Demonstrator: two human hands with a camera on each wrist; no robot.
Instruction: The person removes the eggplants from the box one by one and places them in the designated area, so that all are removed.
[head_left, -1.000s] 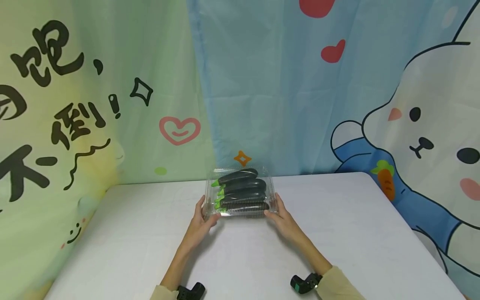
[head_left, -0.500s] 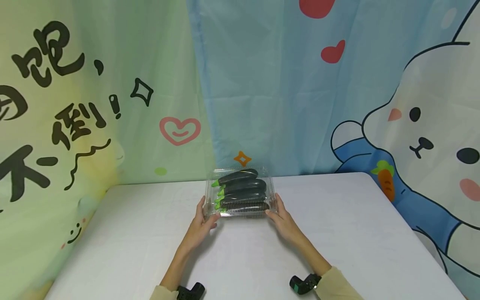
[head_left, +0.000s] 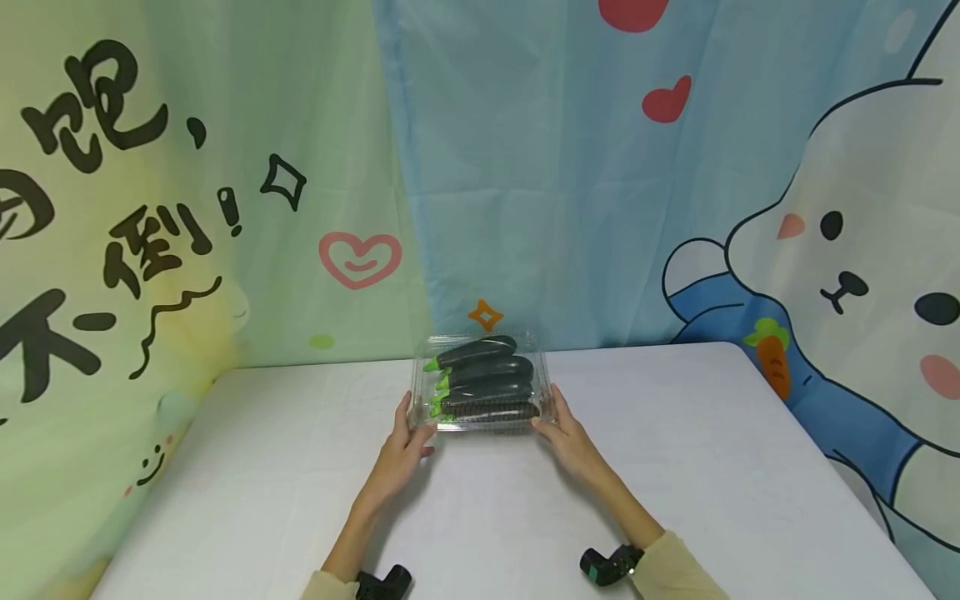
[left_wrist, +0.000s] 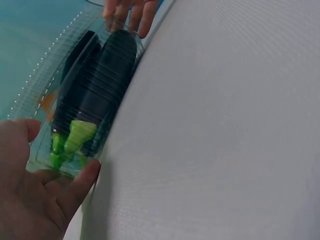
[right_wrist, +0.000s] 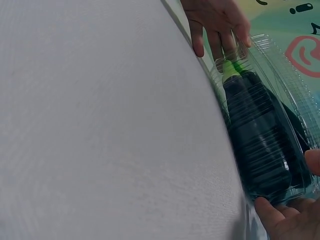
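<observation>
A clear plastic clamshell box [head_left: 480, 427] with dark eggplants [head_left: 491, 371] inside is near the far edge of the table. The several eggplants lie side by side, their green stem ends toward the left. My left hand [head_left: 396, 458] grips the box's left end, thumb at the near corner. At the opposite end, my right hand [head_left: 576, 446] holds the box the same way. The left wrist view shows the thumb and fingers of my left hand [left_wrist: 40, 195] around the stem end. In the right wrist view, my right hand [right_wrist: 295, 215] is at the rounded ends.
The table [head_left: 480, 517] has a white cover. Behind it hangs a printed curtain [head_left: 495, 192] with hearts, lettering and a cartoon rabbit. Black wrist cameras [head_left: 611, 565] sit at both sleeve cuffs.
</observation>
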